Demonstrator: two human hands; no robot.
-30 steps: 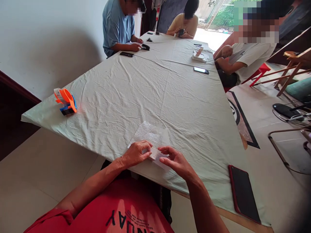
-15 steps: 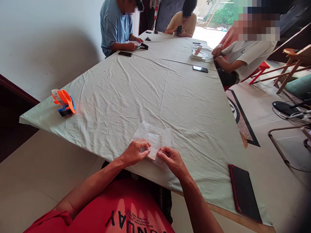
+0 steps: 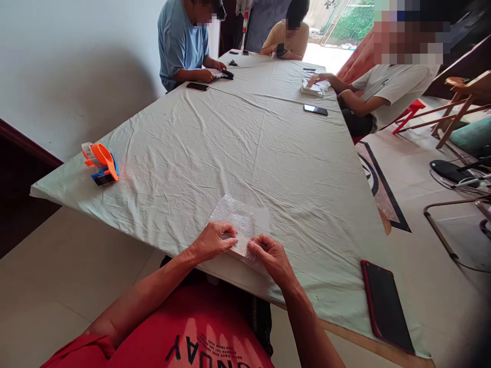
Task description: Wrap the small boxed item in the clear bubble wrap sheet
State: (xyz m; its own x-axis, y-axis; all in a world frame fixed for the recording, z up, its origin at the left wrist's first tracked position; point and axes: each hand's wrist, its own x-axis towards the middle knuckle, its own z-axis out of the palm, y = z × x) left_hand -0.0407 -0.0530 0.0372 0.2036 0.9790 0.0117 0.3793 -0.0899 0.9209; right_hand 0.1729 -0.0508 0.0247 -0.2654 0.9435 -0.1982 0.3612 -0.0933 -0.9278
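— Risking a slip off the bench (image 3: 268, 153) edge, with the bubble wrap sheet (image 3: 238, 220) lying so close to it and sliding on the loose cloth.

— Pinching a small flat item (image 3: 242, 244) at the sheet's near edge: left hand (image 3: 211, 241) curled and pressing its left end, right hand (image 3: 268, 254) closed on its right end, both touching.

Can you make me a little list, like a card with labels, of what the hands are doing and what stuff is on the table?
left hand: presses on the bubble wrap
right hand: pinches the wrap's near edge
small flat piece: between both hands, partly hidden
tape dispenser: orange, far left corner of the table
phone: dark, red case, right of the hands
other people: three sit at the far end
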